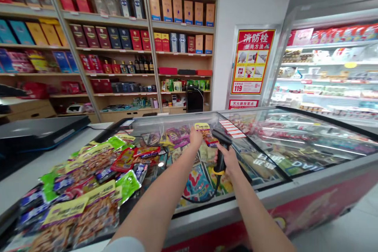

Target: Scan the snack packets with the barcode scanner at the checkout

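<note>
One snack packet is in the frame's centre, pinched by the left hand; the right hand grasps a black scanner; probably better to keep the packet's face flat and unwrinkled.

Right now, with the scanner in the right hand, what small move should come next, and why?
Perhaps line the black scanner up with the snack packet: the left hand holds that packet, while the right hand grips the scanner with its head close by.
</note>
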Demonstrator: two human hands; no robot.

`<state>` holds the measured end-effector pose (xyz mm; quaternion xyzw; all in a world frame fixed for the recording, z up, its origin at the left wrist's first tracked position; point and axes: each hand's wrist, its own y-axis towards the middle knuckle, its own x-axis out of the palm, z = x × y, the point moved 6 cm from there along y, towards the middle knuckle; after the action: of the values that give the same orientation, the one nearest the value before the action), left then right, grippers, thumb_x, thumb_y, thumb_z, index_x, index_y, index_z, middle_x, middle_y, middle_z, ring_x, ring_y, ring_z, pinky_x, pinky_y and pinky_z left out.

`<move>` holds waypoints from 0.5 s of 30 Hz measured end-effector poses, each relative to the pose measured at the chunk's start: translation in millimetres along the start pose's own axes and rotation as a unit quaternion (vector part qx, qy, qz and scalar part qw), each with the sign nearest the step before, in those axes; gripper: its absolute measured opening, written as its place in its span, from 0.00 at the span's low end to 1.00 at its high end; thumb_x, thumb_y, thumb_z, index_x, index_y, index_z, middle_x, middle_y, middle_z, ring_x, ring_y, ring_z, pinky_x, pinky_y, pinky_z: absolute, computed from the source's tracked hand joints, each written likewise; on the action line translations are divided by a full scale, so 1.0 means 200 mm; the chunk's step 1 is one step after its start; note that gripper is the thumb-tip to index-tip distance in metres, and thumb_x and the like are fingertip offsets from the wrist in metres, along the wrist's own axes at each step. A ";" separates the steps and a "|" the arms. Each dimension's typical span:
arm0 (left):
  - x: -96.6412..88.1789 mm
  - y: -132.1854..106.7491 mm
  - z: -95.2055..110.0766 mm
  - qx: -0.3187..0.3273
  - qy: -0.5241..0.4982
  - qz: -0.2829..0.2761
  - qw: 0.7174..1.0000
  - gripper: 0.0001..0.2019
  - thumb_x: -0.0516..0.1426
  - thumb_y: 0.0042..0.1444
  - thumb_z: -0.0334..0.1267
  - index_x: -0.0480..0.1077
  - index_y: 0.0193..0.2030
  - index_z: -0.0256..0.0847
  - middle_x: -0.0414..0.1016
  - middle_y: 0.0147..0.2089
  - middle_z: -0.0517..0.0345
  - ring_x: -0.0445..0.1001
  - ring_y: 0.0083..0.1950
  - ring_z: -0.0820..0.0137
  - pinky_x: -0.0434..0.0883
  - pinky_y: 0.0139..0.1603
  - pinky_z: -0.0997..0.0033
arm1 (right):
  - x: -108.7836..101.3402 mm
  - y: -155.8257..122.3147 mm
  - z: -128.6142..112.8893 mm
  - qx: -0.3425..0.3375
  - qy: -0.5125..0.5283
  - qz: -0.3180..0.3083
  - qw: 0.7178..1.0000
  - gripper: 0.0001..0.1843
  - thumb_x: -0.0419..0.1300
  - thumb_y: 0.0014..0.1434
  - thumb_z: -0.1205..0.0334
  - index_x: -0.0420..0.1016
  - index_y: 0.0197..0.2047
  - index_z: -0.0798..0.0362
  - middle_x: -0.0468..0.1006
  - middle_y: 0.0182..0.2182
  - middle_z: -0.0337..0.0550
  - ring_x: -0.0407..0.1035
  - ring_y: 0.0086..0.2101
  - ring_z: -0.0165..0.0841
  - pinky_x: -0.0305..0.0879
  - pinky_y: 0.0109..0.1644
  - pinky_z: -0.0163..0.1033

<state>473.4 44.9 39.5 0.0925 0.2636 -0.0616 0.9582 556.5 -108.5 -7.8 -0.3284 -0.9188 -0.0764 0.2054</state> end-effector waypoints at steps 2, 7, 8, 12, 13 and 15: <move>0.11 -0.02 0.04 -0.009 -0.008 -0.027 1.000 0.16 0.51 0.60 0.25 0.70 0.53 0.34 0.80 0.49 0.41 0.79 0.52 0.63 0.72 0.49 0.72 | -0.07 0.01 -0.03 -0.016 0.020 0.035 0.999 0.23 0.75 0.38 0.50 0.68 0.25 0.52 0.70 0.15 0.33 0.63 0.14 0.28 0.62 0.15 0.34; 0.31 -0.11 0.08 -0.013 0.002 -0.059 0.998 0.19 0.51 0.60 0.26 0.69 0.57 0.35 0.80 0.50 0.41 0.79 0.53 0.64 0.71 0.52 0.71 | -0.20 0.01 -0.08 -0.045 0.049 0.087 0.994 0.25 0.76 0.37 0.48 0.68 0.29 0.52 0.71 0.15 0.32 0.64 0.13 0.27 0.62 0.15 0.32; 0.34 -0.13 0.07 -0.012 0.017 -0.067 0.998 0.19 0.50 0.61 0.27 0.68 0.58 0.35 0.80 0.50 0.41 0.78 0.54 0.63 0.71 0.53 0.68 | -0.21 0.00 -0.09 -0.048 0.049 0.093 0.993 0.26 0.75 0.37 0.48 0.67 0.30 0.52 0.71 0.15 0.32 0.64 0.14 0.27 0.62 0.15 0.32; 0.39 -0.20 0.05 0.016 0.116 -0.088 0.989 0.17 0.49 0.62 0.32 0.70 0.56 0.38 0.79 0.51 0.39 0.75 0.58 0.55 0.66 0.59 0.54 | -0.24 -0.01 -0.09 -0.045 0.047 0.092 0.994 0.27 0.76 0.36 0.47 0.66 0.30 0.51 0.70 0.15 0.30 0.68 0.15 0.30 0.65 0.16 0.33; 0.38 -0.21 0.05 0.030 0.132 -0.079 0.988 0.18 0.49 0.61 0.31 0.70 0.56 0.38 0.78 0.53 0.39 0.73 0.60 0.55 0.65 0.59 0.53 | -0.24 -0.01 -0.09 -0.044 0.046 0.089 0.994 0.27 0.76 0.36 0.47 0.66 0.31 0.51 0.70 0.15 0.30 0.68 0.15 0.31 0.66 0.16 0.34; 0.34 -0.23 0.04 0.061 0.143 -0.048 0.987 0.21 0.50 0.59 0.30 0.69 0.58 0.41 0.74 0.59 0.40 0.68 0.64 0.56 0.64 0.60 0.54 | -0.23 -0.02 -0.09 -0.043 0.043 0.085 0.995 0.27 0.75 0.36 0.47 0.66 0.31 0.51 0.70 0.15 0.31 0.68 0.15 0.31 0.66 0.16 0.34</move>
<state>528.3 -6.0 5.1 0.1460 0.3980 -0.1092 0.8991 592.9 -142.7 -11.5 -0.4102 -0.8737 -0.1124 0.2360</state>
